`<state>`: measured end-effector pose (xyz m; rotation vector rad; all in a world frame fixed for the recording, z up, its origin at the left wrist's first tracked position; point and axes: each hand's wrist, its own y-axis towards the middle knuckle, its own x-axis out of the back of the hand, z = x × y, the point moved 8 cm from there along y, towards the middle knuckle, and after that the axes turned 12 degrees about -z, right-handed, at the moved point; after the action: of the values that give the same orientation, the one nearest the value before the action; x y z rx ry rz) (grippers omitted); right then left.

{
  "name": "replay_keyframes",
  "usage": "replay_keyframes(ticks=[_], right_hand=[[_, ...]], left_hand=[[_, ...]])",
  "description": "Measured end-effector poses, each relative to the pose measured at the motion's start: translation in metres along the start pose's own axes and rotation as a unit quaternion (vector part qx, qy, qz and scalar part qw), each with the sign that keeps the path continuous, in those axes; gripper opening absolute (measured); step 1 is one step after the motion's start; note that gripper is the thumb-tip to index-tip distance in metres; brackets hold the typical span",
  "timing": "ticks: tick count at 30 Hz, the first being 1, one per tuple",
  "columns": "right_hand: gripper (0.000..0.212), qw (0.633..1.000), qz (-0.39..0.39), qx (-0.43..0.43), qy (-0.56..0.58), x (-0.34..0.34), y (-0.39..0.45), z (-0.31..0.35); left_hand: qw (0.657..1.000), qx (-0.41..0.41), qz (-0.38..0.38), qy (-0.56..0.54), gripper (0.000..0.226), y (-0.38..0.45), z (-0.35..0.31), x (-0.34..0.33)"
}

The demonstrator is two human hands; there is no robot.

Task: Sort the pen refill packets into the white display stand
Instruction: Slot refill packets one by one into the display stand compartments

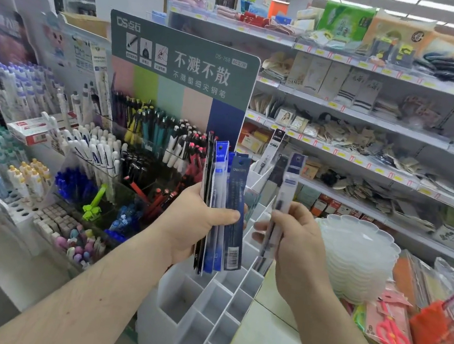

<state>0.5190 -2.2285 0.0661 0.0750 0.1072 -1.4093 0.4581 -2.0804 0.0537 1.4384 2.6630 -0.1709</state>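
My left hand [192, 225] grips a fanned stack of pen refill packets [224, 197], blue, black and clear, held upright at centre. Just to its right, my right hand [294, 244] pinches a single clear refill packet [282, 205] with a dark blue header, upright and a little apart from the stack. Below both hands stands the white display stand [213, 308], a stepped grid of open square compartments. Its near compartments look empty. One black-headed refill packet [271, 151] stands in a far compartment behind the hands.
Pen displays [86, 153] fill the counter to the left, under a green sign board [182, 62]. A stack of clear scalloped trays [359, 255] sits right of my right hand. Packaged scissors [392, 329] and orange goods lie at the lower right. Store shelves [371, 118] run behind.
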Motion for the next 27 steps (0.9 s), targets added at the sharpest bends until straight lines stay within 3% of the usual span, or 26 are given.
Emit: replay_keyframes(ticks=[2, 9, 16, 23, 27], right_hand=[[0.024, 0.999, 0.008, -0.028, 0.019, -0.002, -0.003, -0.002], [0.001, 0.996, 0.084, 0.032, -0.026, -0.023, -0.012, 0.006], [0.014, 0.998, 0.046, -0.013, 0.027, -0.006, -0.007, 0.005], [0.006, 0.997, 0.076, 0.008, -0.009, -0.005, -0.004, 0.004], [0.005, 0.998, 0.028, 0.047, -0.044, -0.003, -0.002, 0.007]], left_hand=[[1.0, -0.003, -0.003, 0.001, 0.033, 0.0, 0.001, 0.0], [0.999, -0.034, 0.03, 0.003, 0.037, -0.004, -0.006, -0.006], [1.0, -0.015, 0.014, -0.005, 0.033, -0.003, -0.004, -0.002], [1.0, -0.03, 0.002, -0.008, 0.035, -0.004, -0.007, -0.003], [0.999, -0.045, -0.006, 0.001, 0.038, -0.006, -0.009, -0.004]])
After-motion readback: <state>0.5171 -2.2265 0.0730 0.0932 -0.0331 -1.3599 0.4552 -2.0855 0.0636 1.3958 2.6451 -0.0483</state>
